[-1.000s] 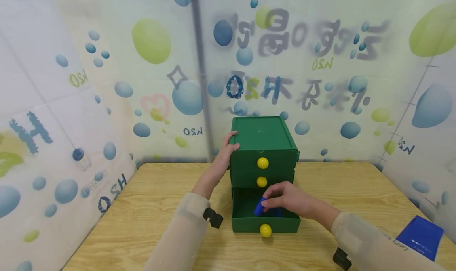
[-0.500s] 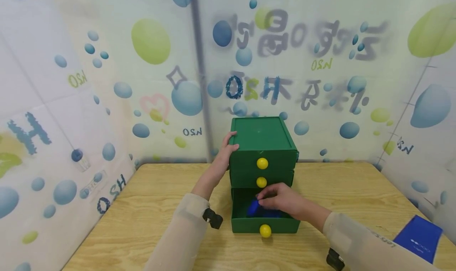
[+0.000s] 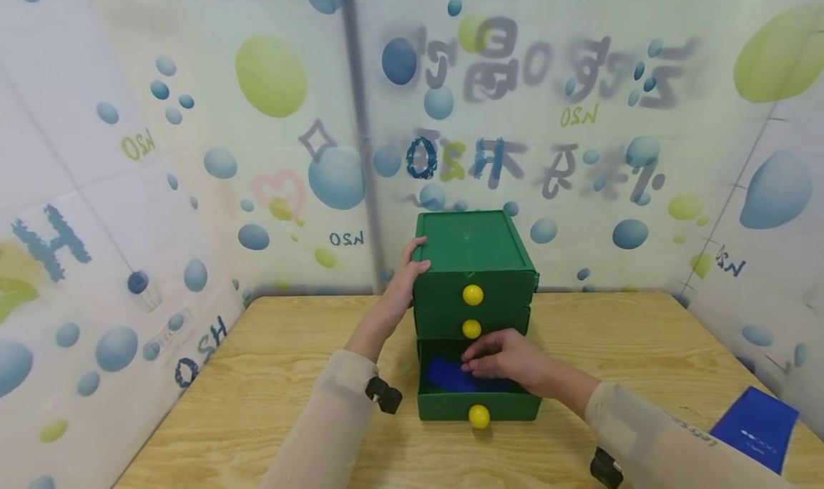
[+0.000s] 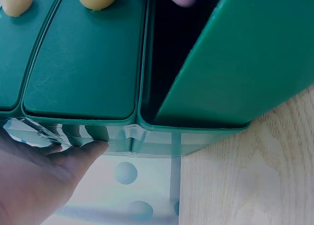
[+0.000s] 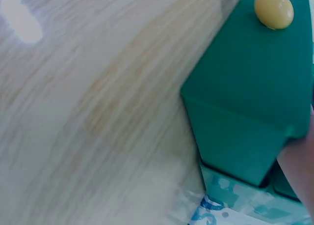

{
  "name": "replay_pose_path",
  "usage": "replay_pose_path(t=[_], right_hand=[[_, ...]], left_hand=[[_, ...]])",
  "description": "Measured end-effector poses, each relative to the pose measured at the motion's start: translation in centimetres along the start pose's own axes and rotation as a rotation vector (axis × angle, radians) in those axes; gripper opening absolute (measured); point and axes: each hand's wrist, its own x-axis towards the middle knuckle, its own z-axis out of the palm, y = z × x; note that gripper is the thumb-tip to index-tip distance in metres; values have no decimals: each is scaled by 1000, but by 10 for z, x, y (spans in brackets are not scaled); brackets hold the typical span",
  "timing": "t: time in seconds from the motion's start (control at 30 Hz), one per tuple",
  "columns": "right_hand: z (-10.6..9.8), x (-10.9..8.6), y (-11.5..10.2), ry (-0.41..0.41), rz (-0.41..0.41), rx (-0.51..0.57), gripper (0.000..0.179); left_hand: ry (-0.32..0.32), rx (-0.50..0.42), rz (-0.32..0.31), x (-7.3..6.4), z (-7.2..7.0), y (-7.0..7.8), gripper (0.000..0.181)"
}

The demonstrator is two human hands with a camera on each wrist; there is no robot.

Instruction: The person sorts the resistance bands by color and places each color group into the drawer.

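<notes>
A green drawer cabinet [image 3: 473,242] with round yellow knobs stands on the table. Its bottom drawer [image 3: 450,407] is pulled out, and the two above are closed. In that drawer lies a flat dark-blue piece [image 3: 447,376]; its kind is unclear. My right hand [image 3: 515,360] is over the drawer, fingers loosely bent beside the blue piece, apparently not gripping it. My left hand [image 3: 400,282] rests against the cabinet's left side with fingertips at the top edge. In the left wrist view, the left hand [image 4: 54,171] touches the taped side wall.
A blue flat packet [image 3: 756,428] with small white print lies at the right of the wooden table [image 3: 257,374]. Behind the table hangs a patterned curtain [image 3: 270,153]. The pulled-out drawer juts toward the front.
The blue piece, pinched upright in my right hand a second ago, has dropped flat into the drawer. My right hand has shifted slightly left, and my left hand stays in place.
</notes>
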Motion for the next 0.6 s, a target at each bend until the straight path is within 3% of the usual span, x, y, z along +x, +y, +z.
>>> replay_pose_path(t=[0.3,0.47,0.6], right_hand=[[-30,-28,-23,-74,9,14,30],[-71,-63,-37,-108,-16,-30,34],[-112,-97,-40,-54,-25,-113,35]], left_hand=[[2,-24,-17,-1,0,0,62],[0,-28,-21,-1,-1,1,62],[-9,-20,-19,0,-1,0,61]])
